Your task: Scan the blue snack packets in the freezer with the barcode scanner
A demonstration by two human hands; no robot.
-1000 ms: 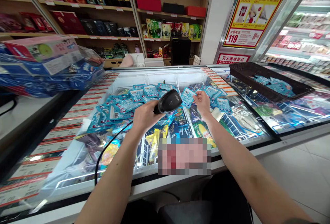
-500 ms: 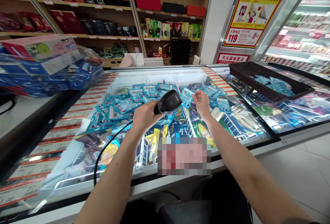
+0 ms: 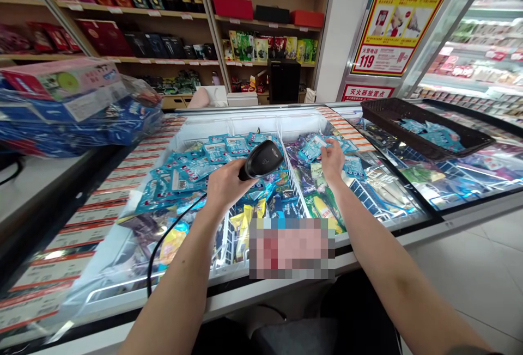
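A black barcode scanner (image 3: pixel 263 160) is gripped by its handle in my left hand (image 3: pixel 224 185), its head tilted to the right over the chest freezer. Its cable hangs down by my left forearm. Farther right, my right hand (image 3: pixel 333 160) pinches a small blue packet (image 3: pixel 314 147) by its edge, low over the right compartment. More blue packets (image 3: pixel 192 169) lie in a loose heap in the left compartment, beyond and left of the scanner. Several others lie around my right hand, partly hidden by it.
White wire dividers (image 3: pixel 295 181) split the freezer, with bagged goods below. A brown basket (image 3: pixel 429 151) with blue packets rests on the right. Wrapped boxes (image 3: pixel 73 107) sit at left beside a strip of price tags (image 3: pixel 110 202). Stocked shelves (image 3: pixel 163 14) stand behind.
My right hand has moved right with the blue packet, away from the scanner and down toward the packets in the right compartment. The scanner has barely shifted.
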